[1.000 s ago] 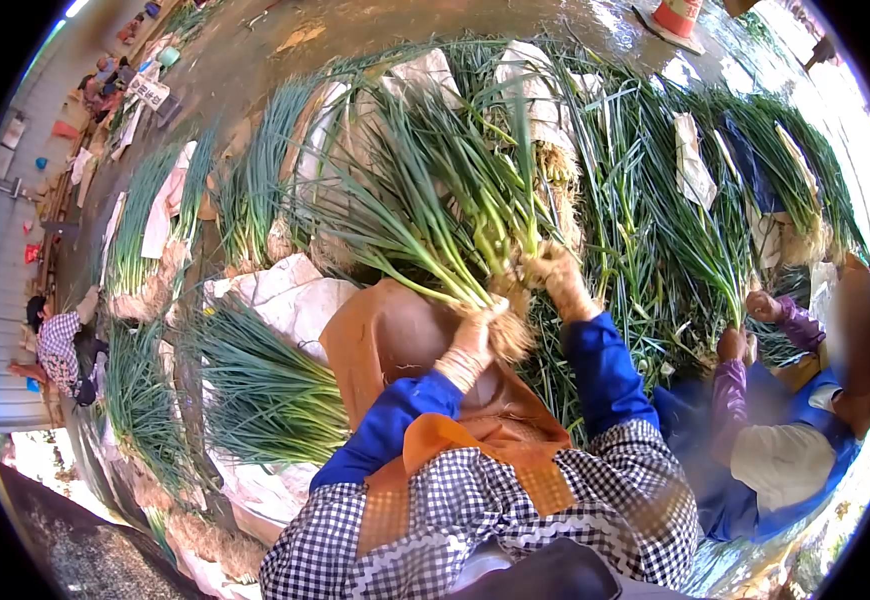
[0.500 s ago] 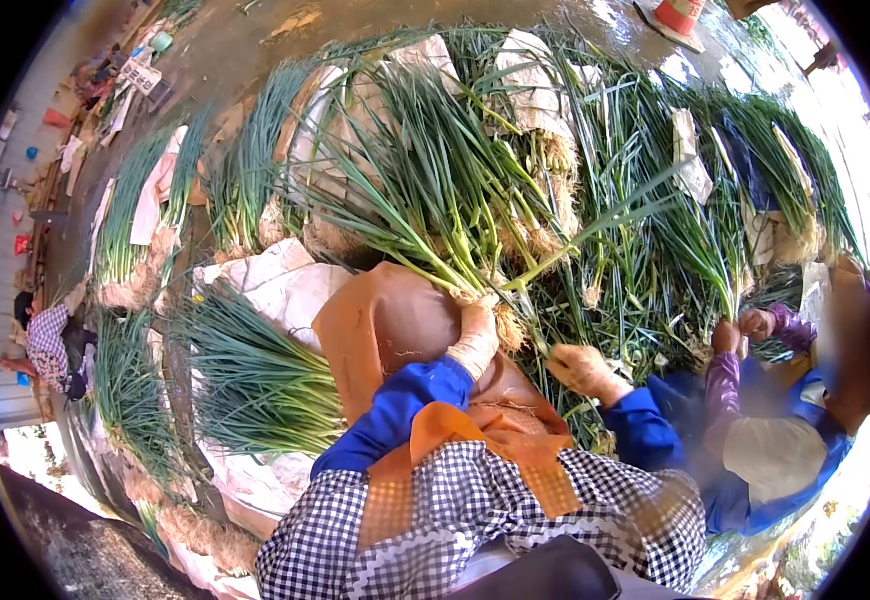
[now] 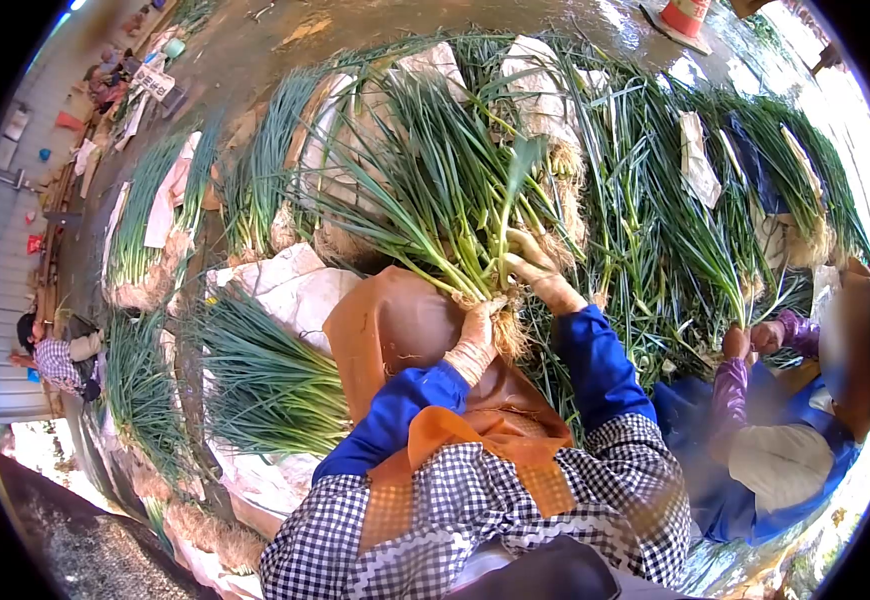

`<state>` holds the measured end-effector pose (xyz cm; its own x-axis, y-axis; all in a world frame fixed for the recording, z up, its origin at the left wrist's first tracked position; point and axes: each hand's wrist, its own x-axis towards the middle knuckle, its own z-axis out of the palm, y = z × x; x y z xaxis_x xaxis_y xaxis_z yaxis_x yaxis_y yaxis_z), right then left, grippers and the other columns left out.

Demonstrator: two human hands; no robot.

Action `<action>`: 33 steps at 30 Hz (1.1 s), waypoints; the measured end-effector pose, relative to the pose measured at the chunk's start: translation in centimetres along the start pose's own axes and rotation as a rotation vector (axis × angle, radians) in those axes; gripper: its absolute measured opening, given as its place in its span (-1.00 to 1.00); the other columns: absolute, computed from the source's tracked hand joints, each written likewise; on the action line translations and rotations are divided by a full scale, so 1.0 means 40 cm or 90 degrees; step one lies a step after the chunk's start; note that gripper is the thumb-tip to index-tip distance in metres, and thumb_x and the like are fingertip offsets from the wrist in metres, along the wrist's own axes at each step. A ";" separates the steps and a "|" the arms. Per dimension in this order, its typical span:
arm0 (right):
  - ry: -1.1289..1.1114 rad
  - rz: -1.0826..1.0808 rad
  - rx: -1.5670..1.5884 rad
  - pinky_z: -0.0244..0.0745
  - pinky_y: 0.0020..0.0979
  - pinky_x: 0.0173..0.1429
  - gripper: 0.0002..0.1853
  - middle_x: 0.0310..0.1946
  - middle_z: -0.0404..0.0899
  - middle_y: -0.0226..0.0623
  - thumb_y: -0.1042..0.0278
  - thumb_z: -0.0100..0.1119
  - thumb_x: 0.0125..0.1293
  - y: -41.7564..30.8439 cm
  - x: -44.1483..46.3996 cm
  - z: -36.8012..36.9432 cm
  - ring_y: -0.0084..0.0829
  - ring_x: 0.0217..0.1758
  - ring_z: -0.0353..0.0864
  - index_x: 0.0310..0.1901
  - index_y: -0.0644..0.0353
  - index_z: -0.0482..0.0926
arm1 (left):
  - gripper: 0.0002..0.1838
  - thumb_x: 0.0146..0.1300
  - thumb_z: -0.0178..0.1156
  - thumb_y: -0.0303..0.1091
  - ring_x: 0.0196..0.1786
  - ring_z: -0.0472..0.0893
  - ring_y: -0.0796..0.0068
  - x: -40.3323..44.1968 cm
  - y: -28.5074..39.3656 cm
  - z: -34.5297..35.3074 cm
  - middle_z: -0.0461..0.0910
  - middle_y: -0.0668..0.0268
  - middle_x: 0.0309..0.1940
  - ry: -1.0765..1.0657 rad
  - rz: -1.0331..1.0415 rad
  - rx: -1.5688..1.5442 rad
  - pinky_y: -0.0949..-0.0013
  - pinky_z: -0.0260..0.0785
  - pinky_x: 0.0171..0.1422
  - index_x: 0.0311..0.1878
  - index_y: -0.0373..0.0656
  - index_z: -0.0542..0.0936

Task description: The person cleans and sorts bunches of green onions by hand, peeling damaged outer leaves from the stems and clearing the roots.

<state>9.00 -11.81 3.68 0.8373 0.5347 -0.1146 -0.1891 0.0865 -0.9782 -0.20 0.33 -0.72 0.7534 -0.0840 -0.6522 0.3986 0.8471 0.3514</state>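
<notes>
A bunch of green onions fans away from me over the orange-brown apron on my knee. My left hand is closed around its lower white ends, with pale roots hanging just beside the fist. On the right side of the bunch, my right hand pinches a single light-green stalk, which stands nearly upright against the others. Both hands look to be in thin, soiled gloves. The stalks' lowest ends are hidden inside my left hand.
More green onions lie on pale sacking at left. Bundles with hanging roots line the far side. Loose leaves cover the ground at right. A co-worker's hands hold stalks nearby. A traffic cone stands beyond.
My right hand has moved up and left from over the loose leaves to the bunch. The stalk that leaned far right now stands nearly upright in its fingers. My left hand keeps its grip.
</notes>
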 end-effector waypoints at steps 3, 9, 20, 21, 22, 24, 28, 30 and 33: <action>0.105 -0.009 -0.417 0.40 -0.46 -0.27 -0.74 -0.43 0.47 -0.42 0.28 0.07 0.30 0.073 0.033 0.033 -0.58 -0.33 0.47 -0.07 0.25 0.45 | -0.86 0.17 0.03 -0.42 -0.34 0.54 0.37 0.014 -0.009 -0.008 0.56 0.25 -0.37 -0.006 0.028 0.005 0.37 0.44 -0.16 -0.26 -0.25 0.53; 0.134 -0.073 -0.853 0.42 -0.19 -0.42 -0.79 -0.59 0.49 -0.24 0.19 0.10 0.17 0.033 -0.044 0.042 -0.17 -0.49 0.54 -0.50 0.11 0.44 | -0.84 0.16 0.03 -0.42 -0.37 0.55 0.35 0.022 -0.016 -0.017 0.56 0.20 -0.41 -0.038 0.014 -0.126 0.34 0.47 -0.24 -0.25 -0.26 0.52; -0.282 -0.179 -1.075 0.53 -0.34 -0.22 -0.75 -0.21 0.60 -0.34 0.17 0.03 0.26 -0.006 -0.236 -0.130 -0.31 -0.23 0.61 -0.10 0.03 0.53 | -0.82 0.14 0.06 -0.46 -0.36 0.55 0.43 0.013 0.004 0.020 0.58 0.27 -0.37 -0.071 0.043 -0.064 0.39 0.46 -0.23 -0.21 -0.28 0.54; 0.080 0.021 -0.692 0.51 -0.24 -0.29 -0.72 -0.35 0.60 -0.32 0.13 0.05 0.20 -0.093 -0.163 -0.040 -0.22 -0.27 0.60 -0.09 0.00 0.53 | -0.82 0.10 0.07 -0.50 -0.33 0.56 0.39 0.030 -0.007 0.007 0.56 0.25 -0.37 -0.055 0.068 -0.045 0.34 0.49 -0.22 -0.20 -0.28 0.51; 0.073 -0.047 -0.755 0.51 -0.24 -0.28 -0.71 -0.36 0.60 -0.30 0.14 0.05 0.19 -0.135 -0.101 0.011 -0.23 -0.27 0.60 -0.09 0.00 0.53 | -0.88 0.10 0.08 -0.50 -0.39 0.55 0.42 0.017 -0.004 0.014 0.56 0.29 -0.44 0.015 0.050 -0.022 0.35 0.49 -0.24 -0.28 -0.25 0.53; -0.001 -0.081 -0.888 0.50 -0.22 -0.25 -0.71 -0.37 0.60 -0.27 0.15 0.04 0.19 -0.161 0.005 0.070 -0.23 -0.27 0.60 -0.07 0.00 0.52 | -0.93 0.10 0.10 -0.48 -0.45 0.55 0.40 0.006 0.000 0.013 0.56 0.30 -0.50 0.018 0.096 0.029 0.35 0.47 -0.29 -0.35 -0.22 0.54; -0.150 -0.129 -0.930 0.49 -0.22 -0.19 -0.76 -0.38 0.59 -0.22 0.20 0.03 0.19 -0.046 0.065 0.057 -0.21 -0.28 0.59 -0.16 0.03 0.55 | -0.91 0.13 0.08 -0.43 -0.44 0.54 0.37 0.034 -0.007 -0.020 0.55 0.28 -0.48 0.047 0.098 -0.005 0.35 0.45 -0.32 -0.32 -0.21 0.53; -0.094 -0.174 -0.626 0.46 -0.28 -0.24 -0.79 -0.41 0.56 -0.22 0.19 0.02 0.23 -0.004 -0.005 0.043 -0.33 -0.36 0.56 -0.25 0.10 0.57 | -0.84 0.16 0.03 -0.40 -0.39 0.55 0.31 0.016 0.006 -0.003 0.56 0.24 -0.41 0.031 0.066 -0.091 0.28 0.47 -0.28 -0.23 -0.22 0.51; -0.017 0.175 -0.106 0.25 -0.52 -0.41 -0.65 -0.43 0.51 -0.44 0.10 -0.02 0.33 -0.117 -0.150 0.016 -0.57 -0.50 0.35 -0.17 0.27 0.52 | -0.75 0.18 -0.03 -0.41 -0.32 0.57 0.27 0.008 0.004 -0.013 0.56 0.22 -0.38 -0.046 0.040 -0.075 0.24 0.49 -0.23 -0.11 -0.26 0.49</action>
<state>4.51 -14.88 9.05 0.7522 0.5414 -0.3755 -0.3175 -0.2016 -0.9266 -0.16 0.71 -1.22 0.8120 -0.0629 -0.5802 0.2889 0.9071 0.3060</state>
